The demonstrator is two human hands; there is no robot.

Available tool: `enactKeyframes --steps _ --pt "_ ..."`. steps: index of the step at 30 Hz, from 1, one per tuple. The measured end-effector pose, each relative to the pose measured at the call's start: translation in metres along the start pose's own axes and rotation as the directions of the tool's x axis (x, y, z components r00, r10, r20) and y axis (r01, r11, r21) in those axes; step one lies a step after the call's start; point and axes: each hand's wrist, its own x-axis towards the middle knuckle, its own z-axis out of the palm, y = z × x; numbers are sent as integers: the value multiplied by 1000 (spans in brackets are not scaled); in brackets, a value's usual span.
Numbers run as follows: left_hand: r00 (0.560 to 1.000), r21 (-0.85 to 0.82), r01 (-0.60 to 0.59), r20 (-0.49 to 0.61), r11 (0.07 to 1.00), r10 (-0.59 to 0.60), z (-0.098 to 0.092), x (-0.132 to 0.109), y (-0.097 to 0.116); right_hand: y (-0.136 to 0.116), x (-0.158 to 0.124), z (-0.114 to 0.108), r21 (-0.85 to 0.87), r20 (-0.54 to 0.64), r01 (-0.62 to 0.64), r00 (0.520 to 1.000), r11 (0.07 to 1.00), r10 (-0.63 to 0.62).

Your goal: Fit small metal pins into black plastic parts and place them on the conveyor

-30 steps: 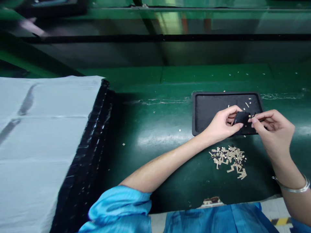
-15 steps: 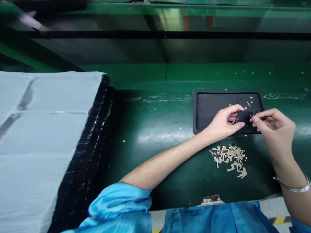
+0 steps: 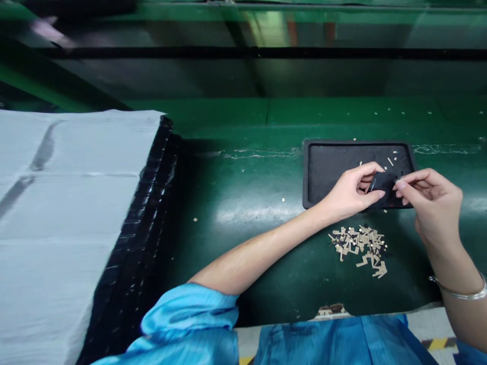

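My left hand grips a small flat black part between thumb and fingers, holding it tilted over a black tray. At the part's right edge, my right hand is closed in a pinch, thumb against forefinger. Whatever those fingertips pinch is too small to make out. Several tiny pale scraps lie in the tray behind the hands. On the bench just in front of the tray is a loose pile of small beige and black pieces.
A tall stack topped with white sheeting, with black layered edges, takes up the left side. The green bench carries a few stray pale bits. Its front edge is chipped near my body.
My right fingertips have shifted slightly on the black part's right edge, and a small dark bit seen standing there before no longer shows. My left hand keeps its hold.
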Motion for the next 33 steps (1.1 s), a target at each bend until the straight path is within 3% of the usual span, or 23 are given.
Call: enactKeyframes --steps 16,22,28,33 --pt "1000 37 -27 6 999 26 -2 0 -5 2 3 0 53 16 -1 1000 999 1" --pt "999 -61 -25 18 998 26 -5 2 -6 3 6 -2 73 52 21 998 997 -25" --pt "999 -158 40 34 987 -35 -7 3 -4 0 9 -6 266 180 -133 980 955 87" --pt "996 -183 74 60 980 -64 -7 3 -3 2 9 -6 332 264 -200 958 922 113"
